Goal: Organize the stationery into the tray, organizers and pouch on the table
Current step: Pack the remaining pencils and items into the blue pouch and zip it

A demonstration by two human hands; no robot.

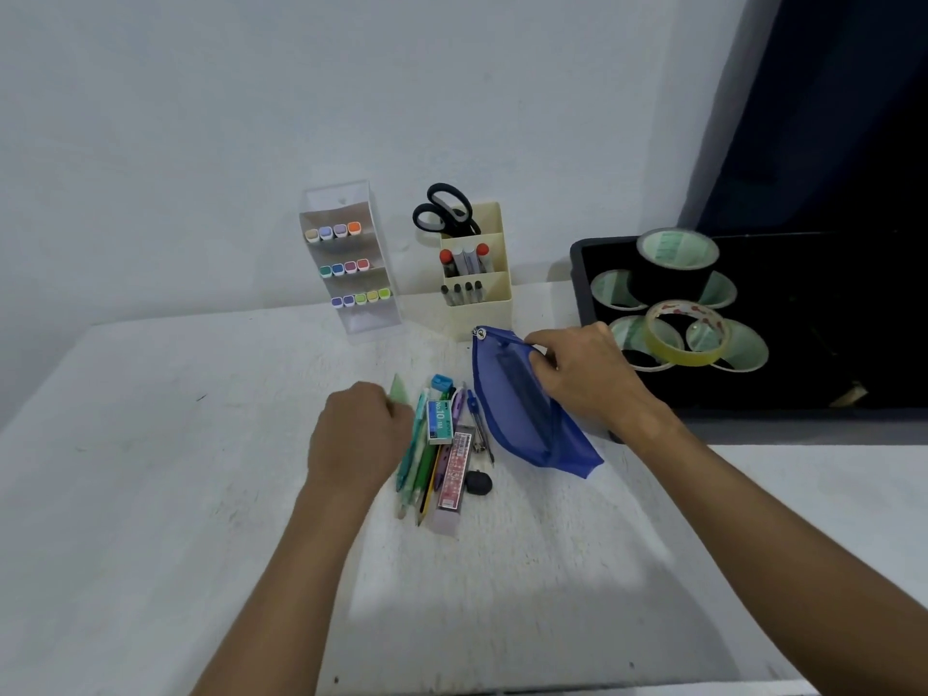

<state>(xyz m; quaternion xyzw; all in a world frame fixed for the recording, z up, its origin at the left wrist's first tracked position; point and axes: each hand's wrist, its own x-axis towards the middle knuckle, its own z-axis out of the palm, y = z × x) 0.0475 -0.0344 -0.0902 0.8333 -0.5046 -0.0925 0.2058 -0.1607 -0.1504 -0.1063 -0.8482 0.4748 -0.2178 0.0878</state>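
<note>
Nearest me: both forearms reach in over the white desk (pixel 150 494), with the loose pile just beyond them.
Left hand: my left hand (pixel 359 434) is curled around a pale green piece, perhaps a set square (pixel 400 389), at the pile's left edge.
Right hand: my right hand (pixel 585 374) pinches the upper lip of the blue mesh pouch (pixel 522 419), holding its mouth open; something dark already lies inside.
Done: highlighters (pixel 346 266) fill the clear tiered organizer (pixel 351 258); scissors (pixel 444 211) and markers stand in the cream organizer (pixel 479 273); tape rolls (pixel 678 303) sit in the black tray (pixel 582 293).
Left: pencils, pens, the staples box (pixel 440 419), lead case (pixel 458 469), compass (pixel 479 429), blue sharpener (pixel 442 381) and black eraser (pixel 478 483) lie beside the pouch.
Progress: I judge it well past halfway.
</note>
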